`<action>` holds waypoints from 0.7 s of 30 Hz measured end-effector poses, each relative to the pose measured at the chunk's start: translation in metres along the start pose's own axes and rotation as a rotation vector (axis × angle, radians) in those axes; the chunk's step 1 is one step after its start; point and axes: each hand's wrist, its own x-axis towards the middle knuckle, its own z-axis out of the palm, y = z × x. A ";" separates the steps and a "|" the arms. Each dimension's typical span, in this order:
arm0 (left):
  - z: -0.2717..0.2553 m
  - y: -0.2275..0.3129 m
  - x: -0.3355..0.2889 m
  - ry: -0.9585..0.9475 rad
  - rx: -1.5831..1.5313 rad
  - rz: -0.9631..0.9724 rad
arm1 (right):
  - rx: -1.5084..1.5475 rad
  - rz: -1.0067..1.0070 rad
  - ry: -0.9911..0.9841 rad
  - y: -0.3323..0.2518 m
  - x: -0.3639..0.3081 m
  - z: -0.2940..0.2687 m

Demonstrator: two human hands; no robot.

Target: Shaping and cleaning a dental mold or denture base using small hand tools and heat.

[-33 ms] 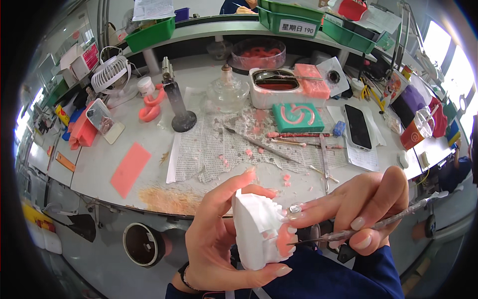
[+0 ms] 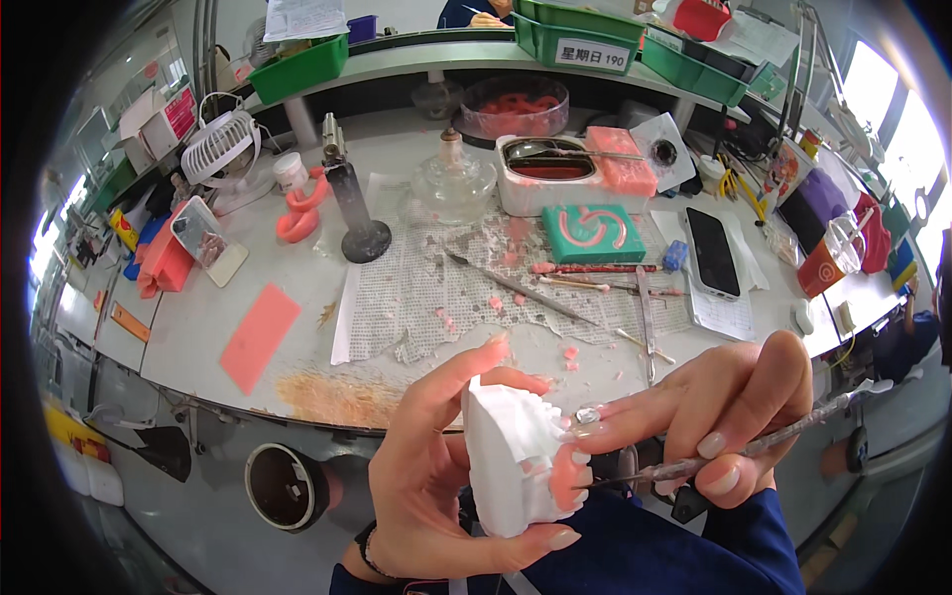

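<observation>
A white plaster dental model (image 2: 506, 451) sits in my left hand (image 2: 412, 486), its fingers and thumb wrapped round the base. Pink wax (image 2: 567, 478) and a row of pale teeth line the model's right-hand side. My right hand (image 2: 734, 412) grips a slim metal wax carver (image 2: 694, 466), whose thin tip meets the pink wax beside the teeth. The index finger of that hand, wearing a decorated nail, rests against the upper teeth. The model's far side is hidden by my left palm.
Newspaper (image 2: 397, 307) with wax crumbs covers the bench middle, under a knife (image 2: 521, 288) and other tools. Behind stand a burner torch (image 2: 352, 198), a glass spirit lamp (image 2: 454, 178) and a wax pot (image 2: 545, 193). A pink wax sheet (image 2: 260, 339) lies left; a phone (image 2: 712, 253) lies right.
</observation>
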 end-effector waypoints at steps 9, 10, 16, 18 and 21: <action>0.001 0.001 0.000 -0.008 0.011 -0.002 | -0.056 0.013 0.048 0.001 -0.001 0.004; 0.001 0.001 0.000 -0.004 0.016 -0.001 | -0.055 0.013 0.047 0.001 -0.001 0.003; -0.002 0.000 0.000 -0.023 0.006 0.011 | -0.076 0.002 0.020 0.005 0.000 0.006; 0.000 0.000 0.001 -0.029 -0.002 0.013 | 0.019 0.026 0.201 0.003 -0.001 0.014; 0.004 0.001 0.002 -0.034 -0.025 0.009 | 0.038 0.011 0.207 0.001 -0.003 0.012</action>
